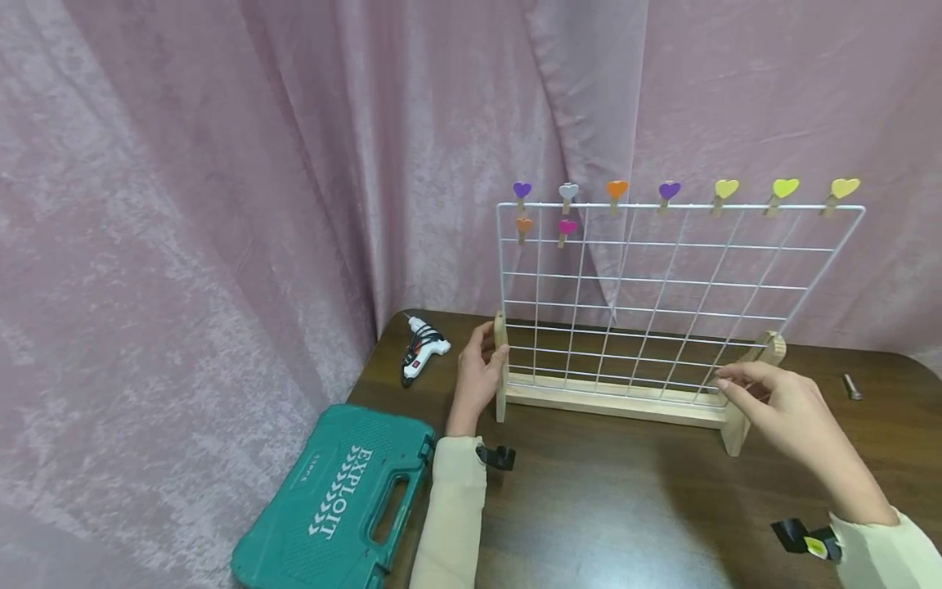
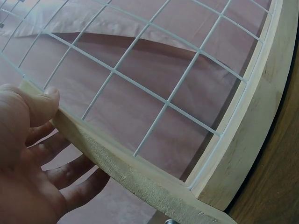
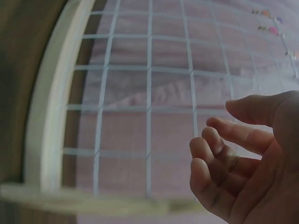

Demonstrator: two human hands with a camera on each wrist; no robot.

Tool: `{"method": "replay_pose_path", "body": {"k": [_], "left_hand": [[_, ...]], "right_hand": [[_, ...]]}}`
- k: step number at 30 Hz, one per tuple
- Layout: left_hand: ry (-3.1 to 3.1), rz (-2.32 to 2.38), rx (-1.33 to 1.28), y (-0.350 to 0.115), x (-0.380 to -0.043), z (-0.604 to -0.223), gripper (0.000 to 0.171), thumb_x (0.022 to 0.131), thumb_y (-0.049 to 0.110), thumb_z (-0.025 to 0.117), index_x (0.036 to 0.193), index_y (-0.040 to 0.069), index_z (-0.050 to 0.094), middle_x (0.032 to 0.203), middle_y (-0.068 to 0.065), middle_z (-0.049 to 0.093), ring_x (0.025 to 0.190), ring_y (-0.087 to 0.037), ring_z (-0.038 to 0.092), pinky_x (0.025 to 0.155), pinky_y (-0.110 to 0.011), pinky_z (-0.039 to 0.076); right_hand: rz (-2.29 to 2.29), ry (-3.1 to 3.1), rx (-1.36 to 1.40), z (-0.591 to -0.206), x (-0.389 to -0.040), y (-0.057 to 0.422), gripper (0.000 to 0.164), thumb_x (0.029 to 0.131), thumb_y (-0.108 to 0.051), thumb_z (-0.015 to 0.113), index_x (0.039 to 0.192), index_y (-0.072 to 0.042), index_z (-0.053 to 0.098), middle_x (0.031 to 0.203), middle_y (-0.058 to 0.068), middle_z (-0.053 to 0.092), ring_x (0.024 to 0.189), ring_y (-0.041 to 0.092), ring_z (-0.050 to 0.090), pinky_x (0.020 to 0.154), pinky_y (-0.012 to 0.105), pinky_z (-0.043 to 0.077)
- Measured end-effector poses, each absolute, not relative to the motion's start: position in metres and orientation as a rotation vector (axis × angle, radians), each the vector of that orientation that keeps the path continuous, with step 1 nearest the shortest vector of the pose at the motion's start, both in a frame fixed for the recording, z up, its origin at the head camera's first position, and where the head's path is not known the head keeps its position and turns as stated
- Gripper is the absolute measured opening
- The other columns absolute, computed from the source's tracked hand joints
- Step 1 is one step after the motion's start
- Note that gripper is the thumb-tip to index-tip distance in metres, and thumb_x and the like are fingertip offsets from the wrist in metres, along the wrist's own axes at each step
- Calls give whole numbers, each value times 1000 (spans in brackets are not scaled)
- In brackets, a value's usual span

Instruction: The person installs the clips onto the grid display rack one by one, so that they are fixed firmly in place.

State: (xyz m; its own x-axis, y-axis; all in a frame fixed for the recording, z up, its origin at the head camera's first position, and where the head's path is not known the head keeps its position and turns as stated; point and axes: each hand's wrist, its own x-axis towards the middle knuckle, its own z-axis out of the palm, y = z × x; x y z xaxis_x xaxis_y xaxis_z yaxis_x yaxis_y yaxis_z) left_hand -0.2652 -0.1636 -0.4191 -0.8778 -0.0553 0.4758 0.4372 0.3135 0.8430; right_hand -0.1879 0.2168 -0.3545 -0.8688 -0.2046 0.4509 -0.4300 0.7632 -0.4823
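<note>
A white wire grid stands upright in a wooden stand with a long base bar. My left hand grips the stand's left side piece, thumb on the near face and fingers behind. My right hand hovers by the grid's lower right, near the right side piece. In the right wrist view, its thumb and loosely bent fingers are apart with nothing between them. Several heart clothespins line the top wire. An orange one and a pink one sit on the wire below.
A green tool case marked EXPLOIT lies at the front left. Behind it is a white glue gun with its cord wrapped. A small metal piece lies on the brown table at right. Pink curtains hang behind.
</note>
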Motion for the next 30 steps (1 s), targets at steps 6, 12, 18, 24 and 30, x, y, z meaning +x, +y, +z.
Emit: {"method": "replay_pose_path", "body": {"k": [6, 12, 18, 24, 30], "left_hand": [[-2172, -1593, -349, -160, -251, -402, 36, 90, 1, 55, 125, -5, 46, 120, -24, 52, 104, -36, 55, 81, -46, 50], [-2177, -1590, -339, -163, -266, -418, 38, 91, 6, 57, 127, 0, 47, 120, -20, 53, 104, -32, 56, 81, -42, 51], [-2177, -1579, -336, -164, -277, -429, 38, 91, 12, 59, 127, 5, 48, 120, -15, 55, 104, -29, 57, 82, -39, 50], [-2157, -1612, -334, -164, -270, -415, 37, 91, 8, 58, 126, 2, 49, 115, -18, 57, 101, -29, 58, 81, -39, 51], [-2138, -1616, -321, -163, -253, -394, 37, 90, 1, 56, 125, -4, 47, 113, -25, 56, 99, -36, 57, 81, -45, 50]], "right_hand": [[829, -2674, 418, -374, -175, 248, 18, 88, -20, 63, 102, -10, 67, 90, 10, 68, 69, -7, 50, 50, 23, 41], [800, -2737, 375, -393, -161, 275, 17, 89, -21, 62, 101, -10, 66, 89, 10, 68, 68, -9, 49, 47, 22, 40], [752, -2748, 354, -414, -146, 301, 11, 84, -19, 68, 93, -13, 67, 80, -4, 67, 67, -11, 48, 49, 21, 39], [731, -2748, 376, -437, -133, 327, 18, 78, -10, 72, 91, 0, 65, 74, -13, 55, 62, -10, 41, 48, 16, 35], [897, -2668, 458, -466, -124, 350, 27, 63, 11, 73, 85, 12, 57, 71, -23, 44, 63, -9, 40, 53, 5, 35]]}}
